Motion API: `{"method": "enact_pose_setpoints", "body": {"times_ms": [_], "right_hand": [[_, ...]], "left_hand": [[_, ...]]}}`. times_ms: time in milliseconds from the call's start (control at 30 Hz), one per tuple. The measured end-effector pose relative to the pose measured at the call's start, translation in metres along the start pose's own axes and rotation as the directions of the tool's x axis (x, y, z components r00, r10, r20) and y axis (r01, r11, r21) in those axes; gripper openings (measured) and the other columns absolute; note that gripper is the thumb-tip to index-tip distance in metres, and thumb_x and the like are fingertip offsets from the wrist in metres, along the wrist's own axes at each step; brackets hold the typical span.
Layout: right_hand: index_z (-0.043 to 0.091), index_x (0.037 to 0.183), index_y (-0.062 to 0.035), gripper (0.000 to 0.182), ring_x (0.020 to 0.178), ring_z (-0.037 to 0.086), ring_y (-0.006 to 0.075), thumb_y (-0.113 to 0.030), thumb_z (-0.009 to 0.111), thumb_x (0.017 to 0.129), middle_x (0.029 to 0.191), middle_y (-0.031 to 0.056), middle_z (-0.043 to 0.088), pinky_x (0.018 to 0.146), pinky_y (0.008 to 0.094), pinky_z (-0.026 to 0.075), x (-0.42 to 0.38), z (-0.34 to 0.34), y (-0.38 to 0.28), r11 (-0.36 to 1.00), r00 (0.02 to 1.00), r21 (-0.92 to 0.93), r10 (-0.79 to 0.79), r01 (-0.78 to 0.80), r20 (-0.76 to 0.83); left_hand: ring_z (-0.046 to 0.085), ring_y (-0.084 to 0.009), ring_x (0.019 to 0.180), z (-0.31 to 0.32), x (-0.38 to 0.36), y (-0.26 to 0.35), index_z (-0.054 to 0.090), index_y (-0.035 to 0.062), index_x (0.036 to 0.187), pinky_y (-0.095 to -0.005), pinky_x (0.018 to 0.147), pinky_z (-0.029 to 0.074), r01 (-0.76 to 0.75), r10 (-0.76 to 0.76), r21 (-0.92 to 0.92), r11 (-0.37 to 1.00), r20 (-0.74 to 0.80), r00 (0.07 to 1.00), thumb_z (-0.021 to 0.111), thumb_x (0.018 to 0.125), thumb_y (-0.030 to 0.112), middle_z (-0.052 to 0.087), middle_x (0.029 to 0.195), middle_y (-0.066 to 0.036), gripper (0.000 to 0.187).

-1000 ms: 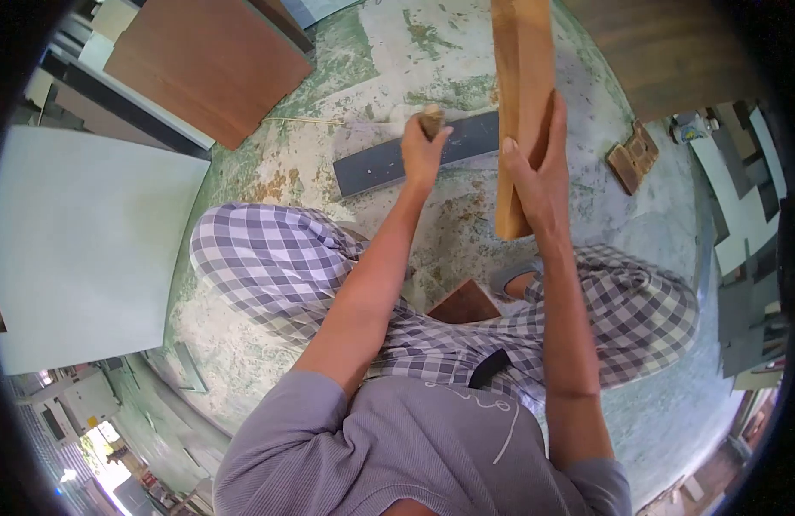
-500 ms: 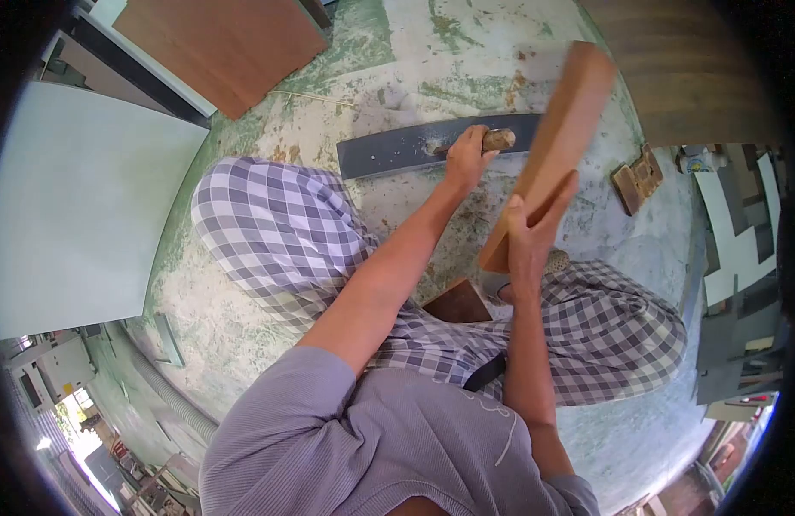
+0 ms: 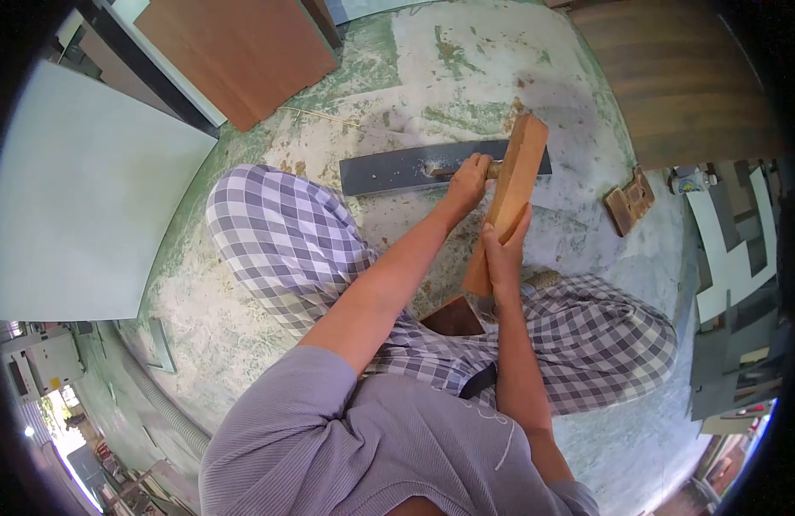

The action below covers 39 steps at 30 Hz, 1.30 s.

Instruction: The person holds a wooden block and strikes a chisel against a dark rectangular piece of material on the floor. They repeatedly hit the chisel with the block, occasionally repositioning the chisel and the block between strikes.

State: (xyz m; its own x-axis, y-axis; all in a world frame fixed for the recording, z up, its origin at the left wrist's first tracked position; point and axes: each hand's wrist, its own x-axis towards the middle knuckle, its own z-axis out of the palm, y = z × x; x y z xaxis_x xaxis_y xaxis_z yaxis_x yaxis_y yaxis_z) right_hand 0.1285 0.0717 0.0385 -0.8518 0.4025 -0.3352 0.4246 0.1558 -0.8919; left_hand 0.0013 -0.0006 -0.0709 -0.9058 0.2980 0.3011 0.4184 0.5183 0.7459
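My left hand point(image 3: 469, 181) is closed around a chisel point(image 3: 444, 172), whose blade points left onto a long dark grey board point(image 3: 380, 175) lying on the floor. Pale chips lie on the board around the blade's tip. In my right hand point(image 3: 504, 262) is a thick reddish-brown wooden block point(image 3: 519, 176), gripped near its lower end. The block's upper part slants over the board's right side, overlapping the butt of the chisel's handle in this view and hiding some of it.
I sit cross-legged on a worn, green-stained floor point(image 3: 285, 129). A dark brown wooden piece point(image 3: 454, 318) lies between my legs. To the right sits a small wooden block point(image 3: 629, 201). Large panels stand at the left point(image 3: 96, 198) and upper left point(image 3: 242, 52); grey and white offcuts point(image 3: 715, 258) lie far right.
The wooden block in my right hand has swung down and left, from raised high to beside the chisel handle. My left hand still grips the chisel on the board.
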Motion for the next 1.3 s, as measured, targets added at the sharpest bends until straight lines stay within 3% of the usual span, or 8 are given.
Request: {"method": "enact_pose_setpoints", "body": {"times_ms": [233, 300, 433, 500, 567, 800, 1000, 1300], "right_hand": [[0.007, 0.148, -0.0079, 0.084, 0.123, 0.043, 0.0335, -0.025, 0.059, 0.084, 0.140, 0.0233, 0.034, 0.098, 0.0397, 0.038, 0.003, -0.003, 0.024, 1.000, 0.997, 0.014, -0.024, 0.025, -0.072], [0.012, 0.148, -0.0093, 0.079, 0.119, 0.044, 0.0312, -0.030, 0.058, 0.088, 0.136, 0.0175, 0.038, 0.095, 0.0391, 0.040, 0.005, -0.011, 0.027, 0.944, 0.979, 0.274, 0.202, -0.183, -0.042], [0.009, 0.148, -0.0059, 0.081, 0.119, 0.043, 0.0304, -0.031, 0.057, 0.088, 0.140, 0.0191, 0.033, 0.098, 0.0376, 0.036, 0.022, -0.018, 0.050, 0.932, 0.960, 0.263, 0.273, -0.247, -0.063], [0.010, 0.149, -0.0084, 0.078, 0.109, 0.048, 0.0270, -0.035, 0.055, 0.091, 0.131, 0.0160, 0.040, 0.089, 0.0370, 0.043, 0.025, -0.022, 0.041, 0.934, 0.975, 0.314, 0.206, -0.172, -0.080], [0.010, 0.149, -0.0084, 0.079, 0.110, 0.047, 0.0267, -0.035, 0.055, 0.091, 0.134, 0.0165, 0.038, 0.088, 0.0365, 0.043, 0.026, -0.026, 0.026, 0.937, 0.980, 0.330, 0.162, -0.116, -0.114], [0.010, 0.149, -0.0069, 0.078, 0.114, 0.044, 0.0266, -0.032, 0.054, 0.090, 0.141, 0.0183, 0.030, 0.090, 0.0367, 0.042, 0.022, -0.032, -0.008, 0.979, 0.971, 0.164, -0.083, 0.121, -0.222], [0.008, 0.148, -0.0037, 0.076, 0.131, 0.033, 0.0312, -0.023, 0.052, 0.089, 0.148, 0.0202, 0.023, 0.105, 0.0373, 0.029, 0.005, -0.025, -0.035, 0.982, 0.982, 0.129, -0.121, 0.141, -0.148], [0.010, 0.149, -0.0076, 0.076, 0.134, 0.028, 0.0322, -0.017, 0.052, 0.087, 0.150, 0.0197, 0.019, 0.108, 0.0381, 0.024, -0.005, -0.016, -0.045, 0.986, 0.982, 0.010, -0.166, 0.167, -0.096]], "left_hand": [[0.056, -0.0354, 0.092, 0.029, -0.005, -0.010, 0.049, 0.0062, 0.103, -0.0424, 0.080, 0.047, -0.050, 0.009, 0.187, 0.981, 0.212, 0.977, 0.056, 0.079, 0.004, 0.053, 0.096, -0.015, 0.025], [0.056, -0.0350, 0.091, 0.037, -0.015, -0.011, 0.049, 0.0065, 0.102, -0.0422, 0.079, 0.047, -0.101, 0.057, 0.217, 0.971, 0.200, 0.978, 0.053, 0.080, 0.004, 0.053, 0.095, -0.015, 0.023], [0.055, -0.0367, 0.089, 0.028, -0.017, -0.023, 0.050, 0.0060, 0.102, -0.0435, 0.077, 0.046, -0.139, 0.118, 0.181, 0.974, 0.123, 0.985, 0.052, 0.078, 0.003, 0.052, 0.092, -0.016, 0.024], [0.054, -0.0377, 0.089, 0.008, -0.014, -0.010, 0.049, 0.0048, 0.102, -0.0445, 0.078, 0.045, -0.108, 0.101, 0.111, 0.988, 0.069, 0.992, 0.054, 0.076, 0.002, 0.051, 0.092, -0.017, 0.027], [0.051, -0.0391, 0.088, -0.003, -0.001, -0.004, 0.049, 0.0022, 0.101, -0.0455, 0.078, 0.042, -0.039, 0.038, 0.003, 0.999, -0.274, 0.961, 0.060, 0.069, -0.001, 0.050, 0.093, -0.019, 0.034], [0.048, -0.0379, 0.089, -0.007, 0.010, 0.032, 0.048, 0.0015, 0.098, -0.0440, 0.079, 0.040, -0.057, 0.034, -0.113, 0.992, -0.194, 0.980, 0.067, 0.062, -0.002, 0.050, 0.094, -0.018, 0.041], [0.046, -0.0371, 0.091, -0.013, 0.012, 0.022, 0.048, 0.0023, 0.101, -0.0438, 0.080, 0.039, -0.031, -0.008, -0.169, 0.985, -0.228, 0.974, 0.070, 0.061, -0.002, 0.049, 0.096, -0.017, 0.046], [0.048, -0.0379, 0.095, -0.016, 0.017, -0.005, 0.048, 0.0026, 0.102, -0.0442, 0.084, 0.040, 0.008, -0.050, -0.183, 0.983, -0.229, 0.972, 0.071, 0.062, 0.000, 0.050, 0.099, -0.017, 0.046]]}}
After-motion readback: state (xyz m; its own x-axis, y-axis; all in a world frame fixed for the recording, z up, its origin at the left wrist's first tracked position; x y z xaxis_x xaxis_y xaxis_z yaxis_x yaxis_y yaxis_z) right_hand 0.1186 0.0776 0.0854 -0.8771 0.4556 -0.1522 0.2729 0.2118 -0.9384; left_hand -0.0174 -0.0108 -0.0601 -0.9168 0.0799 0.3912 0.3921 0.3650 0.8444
